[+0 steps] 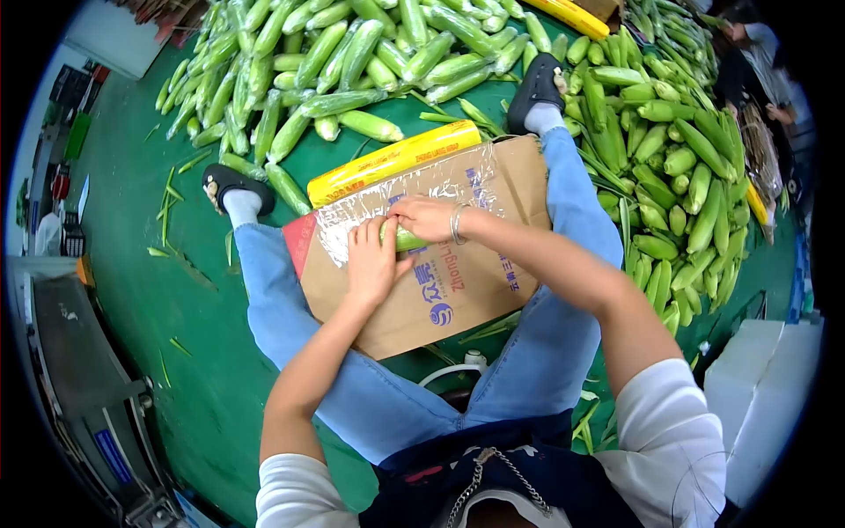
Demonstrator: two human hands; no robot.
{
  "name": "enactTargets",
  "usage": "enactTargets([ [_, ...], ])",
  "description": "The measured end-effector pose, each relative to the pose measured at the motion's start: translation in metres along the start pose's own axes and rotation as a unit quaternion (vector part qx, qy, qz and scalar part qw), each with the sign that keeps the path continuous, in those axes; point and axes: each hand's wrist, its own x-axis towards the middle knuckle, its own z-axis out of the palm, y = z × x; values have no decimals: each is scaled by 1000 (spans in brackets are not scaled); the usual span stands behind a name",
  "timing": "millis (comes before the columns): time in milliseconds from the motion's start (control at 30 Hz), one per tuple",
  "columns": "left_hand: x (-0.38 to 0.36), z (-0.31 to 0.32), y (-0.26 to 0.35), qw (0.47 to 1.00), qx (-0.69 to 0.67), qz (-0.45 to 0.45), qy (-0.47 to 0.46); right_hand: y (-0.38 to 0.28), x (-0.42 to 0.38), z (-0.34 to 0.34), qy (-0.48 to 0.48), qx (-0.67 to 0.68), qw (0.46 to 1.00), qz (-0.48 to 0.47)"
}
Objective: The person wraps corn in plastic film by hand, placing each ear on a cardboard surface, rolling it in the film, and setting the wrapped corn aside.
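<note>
An ear of corn in its green husk lies on clear plastic film spread over a cardboard sheet between my legs. My left hand presses on the ear's left end with its fingers curled over it. From the other side, my right hand grips the ear along its top edge. Both palms hide much of the ear. Just beyond the cardboard's far edge lies a yellow roll of film with red print.
Film-wrapped corn is heaped on the green floor ahead. At the right rises a pile of unwrapped corn in husks. White boxes stand at the lower right; another person is at the upper right. Husk scraps litter the floor.
</note>
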Motion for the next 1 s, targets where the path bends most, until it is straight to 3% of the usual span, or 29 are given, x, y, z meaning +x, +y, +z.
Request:
enactTargets([
  [67, 3, 12, -7, 999, -20, 5, -31, -1, -1, -11, -166, 5, 983, 71],
  [100, 6, 16, -5, 998, -37, -1, -59, 3, -5, -12, -157, 3, 984, 78],
  [167, 0, 1, 28, 995, -93, 21, -18, 11, -23, -4, -210, -99, 972, -48],
  [200, -7, -6, 41, 988, -142, -35, -46, 6, -29, -4, -276, -110, 955, 3],
  [267, -23, -2, 51, 947, -241, -182, -107, -7, -44, -4, -244, -133, 960, 19],
  [300, -40, 14, 48, 865, -349, -290, -215, -12, -53, 2, -226, -157, 961, 27],
  [333, -47, 14, 52, 749, -440, -386, -311, -17, -54, 11, -208, -187, 959, 42],
  [367, -65, 13, 73, 600, -573, -467, -306, -19, -64, 15, -178, -214, 960, 34],
  [400, -78, -1, 91, 317, -680, -545, -375, -14, -70, 27, -130, -219, 967, 12],
  [433, -119, 15, 100, 96, -729, -539, -410, -7, -75, 35, -81, -226, 971, -9],
  [500, -131, -3, 138, 200, -681, -554, -435, -5, -78, 34, -49, -206, 977, -1],
  [567, -153, -13, 144, 161, -687, -540, -459, -16, -101, 56, -25, -158, 987, 12],
  [633, -135, -40, 140, 412, -522, -432, -609, -37, -139, 47, 62, -104, 993, 3],
  [667, -149, -34, 132, 498, -505, -357, -608, -59, -167, 35, 41, -21, 998, 40],
  [700, -141, -48, 134, 513, -513, -367, -582, -81, -203, 26, 21, 65, 995, 78],
  [733, -126, -62, 135, 477, -519, -426, -567, -91, -241, 22, 48, 178, 972, 143],
  [767, -110, -70, 134, 439, -522, -483, -549, -98, -272, 25, 75, 289, 933, 202],
  [833, -79, -72, 133, 546, -560, -410, -469, -113, -304, 47, 374, 389, 823, 176],
  [867, -57, -82, 142, 648, -539, -320, -432, -111, -304, 62, 495, 384, 753, 204],
  [900, -33, -97, 158, 728, -515, -255, -374, -106, -296, 65, 581, 456, 624, 255],
  [967, 13, -131, 199, 858, -461, -126, -189, -97, -273, 40, 656, 659, 325, 174],
  [1000, 17, -127, 200, 897, -431, -72, -63, -101, -257, 21, 615, 713, 296, 159],
])
